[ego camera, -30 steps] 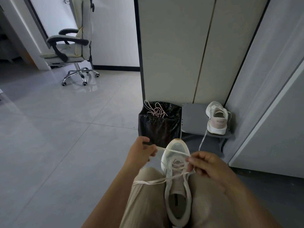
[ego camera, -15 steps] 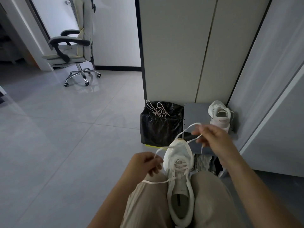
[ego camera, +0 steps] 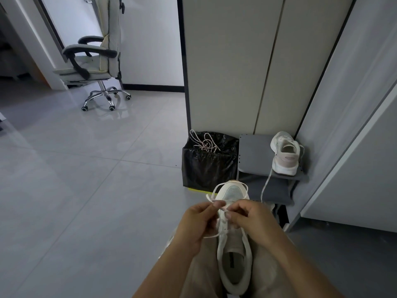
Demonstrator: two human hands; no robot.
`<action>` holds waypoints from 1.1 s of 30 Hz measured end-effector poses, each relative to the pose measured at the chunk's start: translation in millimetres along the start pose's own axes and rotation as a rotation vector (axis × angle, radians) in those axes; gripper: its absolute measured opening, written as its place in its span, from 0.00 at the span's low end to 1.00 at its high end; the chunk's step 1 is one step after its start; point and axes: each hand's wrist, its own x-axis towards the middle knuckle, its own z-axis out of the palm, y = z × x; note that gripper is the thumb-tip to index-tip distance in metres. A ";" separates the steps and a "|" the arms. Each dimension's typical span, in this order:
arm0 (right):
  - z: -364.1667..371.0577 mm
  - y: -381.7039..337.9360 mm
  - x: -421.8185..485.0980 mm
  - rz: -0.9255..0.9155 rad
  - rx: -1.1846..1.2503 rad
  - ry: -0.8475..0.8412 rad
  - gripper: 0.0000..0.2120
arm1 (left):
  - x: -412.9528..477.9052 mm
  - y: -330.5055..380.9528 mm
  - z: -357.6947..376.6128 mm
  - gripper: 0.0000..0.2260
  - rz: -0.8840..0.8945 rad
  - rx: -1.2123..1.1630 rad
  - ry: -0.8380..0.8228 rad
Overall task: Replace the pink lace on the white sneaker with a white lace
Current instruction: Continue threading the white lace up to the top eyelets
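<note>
Two hands meet over the white sneaker [ego camera: 234, 244], which lies between the person's thighs on beige trousers, toe pointing away and opening facing up. The left hand [ego camera: 199, 222] has its fingers curled in, thumb and forefinger pinching the white lace [ego camera: 211, 235] just beside the upper eyelets. The right hand [ego camera: 251, 218] is curled the same way, fingertips pinching the lace against the tongue area, and the two hands nearly touch. A loop of the lace arcs out over the toe, and another strand runs from under the left hand across to the shoe's side. Which eyelet the lace passes through cannot be told. The pink lace [ego camera: 205, 144] lies in a loose tangle on top of a black bin bag [ego camera: 208, 168] on the floor ahead. Just beside the bag, a grey shelf [ego camera: 253, 153] carries a second sneaker [ego camera: 284, 153], heel toward the camera, with a lace hanging off the shelf edge. An office chair [ego camera: 94, 61] stands well apart, far left.
</note>
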 end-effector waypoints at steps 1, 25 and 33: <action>-3.0 2.9 0.6 0.000 -0.050 0.013 0.08 | 1.5 -0.4 -5.1 0.02 0.122 0.244 0.128; 11.7 25.2 -47.3 -0.425 -0.864 0.269 0.10 | 4.1 -36.0 -4.9 0.04 0.338 0.666 0.097; 4.2 38.3 -46.7 -0.396 -0.624 0.284 0.11 | 4.4 -45.3 4.3 0.12 0.267 0.652 0.082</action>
